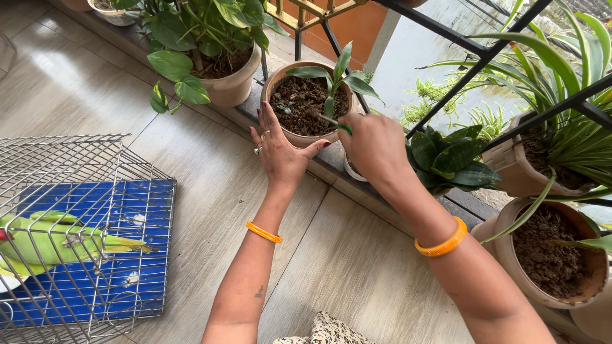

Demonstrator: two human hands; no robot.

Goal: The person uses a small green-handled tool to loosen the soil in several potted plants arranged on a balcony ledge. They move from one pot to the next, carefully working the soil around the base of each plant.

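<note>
A terracotta pot (278,79) with dark soil and a small green plant (338,79) stands on a low ledge. My left hand (278,150) rests open against the pot's near rim, with rings on the fingers and an orange bangle at the wrist. My right hand (375,145) is closed around a thin tool with a green handle (336,123), and the tool's tip pokes into the soil. That wrist also wears an orange bangle.
A wire cage (121,191) with a blue floor and a green parrot (51,239) stands on the tiled floor at left. More potted plants line the ledge: a leafy one (236,83) behind, a dark-leaved one (449,159) and two pots (510,229) at right. A black metal railing (484,54) runs above.
</note>
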